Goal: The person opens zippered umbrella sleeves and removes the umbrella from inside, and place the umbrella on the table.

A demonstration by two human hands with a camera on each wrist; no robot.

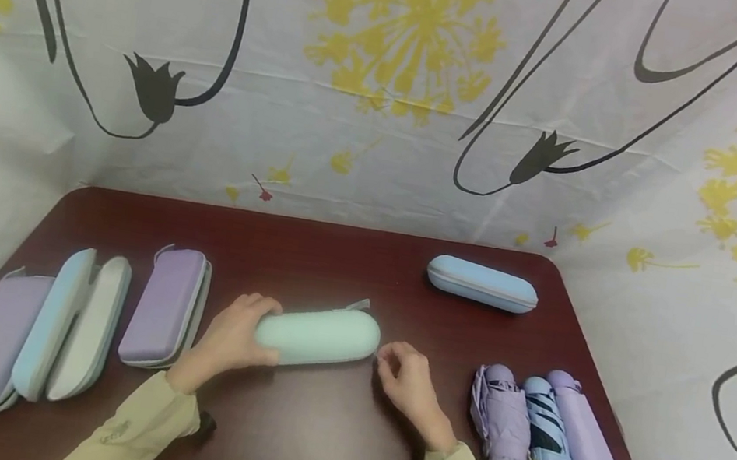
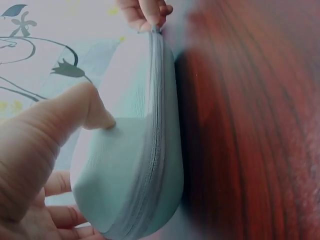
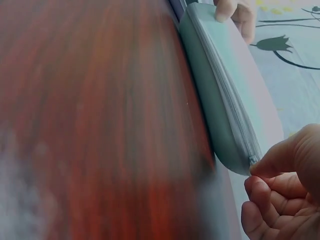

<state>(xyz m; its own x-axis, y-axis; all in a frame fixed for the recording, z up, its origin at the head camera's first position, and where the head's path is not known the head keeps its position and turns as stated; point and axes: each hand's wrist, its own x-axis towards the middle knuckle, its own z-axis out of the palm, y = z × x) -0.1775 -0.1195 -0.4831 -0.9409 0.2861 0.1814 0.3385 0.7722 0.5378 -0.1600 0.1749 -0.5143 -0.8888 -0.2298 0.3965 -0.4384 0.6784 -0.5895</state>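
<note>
A mint green zip case (image 1: pixel 320 336) lies at the middle of the table. My left hand (image 1: pixel 239 336) grips its left end, with the thumb on the near side and the fingers over the far side. At the case's right end, my right hand (image 1: pixel 412 384) pinches the small zipper pull (image 3: pixel 253 160) between thumb and forefinger. The zipper (image 2: pixel 156 100) runs along the case's side, and its two edges look joined in the left wrist view. A fabric loop (image 1: pixel 358 305) sticks out behind the case.
On the left lie two lilac cases (image 1: pixel 164 306) and, between them, a light blue case (image 1: pixel 53 323) and a pale grey-green case (image 1: pixel 90 328). A blue case (image 1: pixel 483 284) sits at the back right. Folded umbrellas (image 1: pixel 505 438), lilac and blue, lie at the right edge.
</note>
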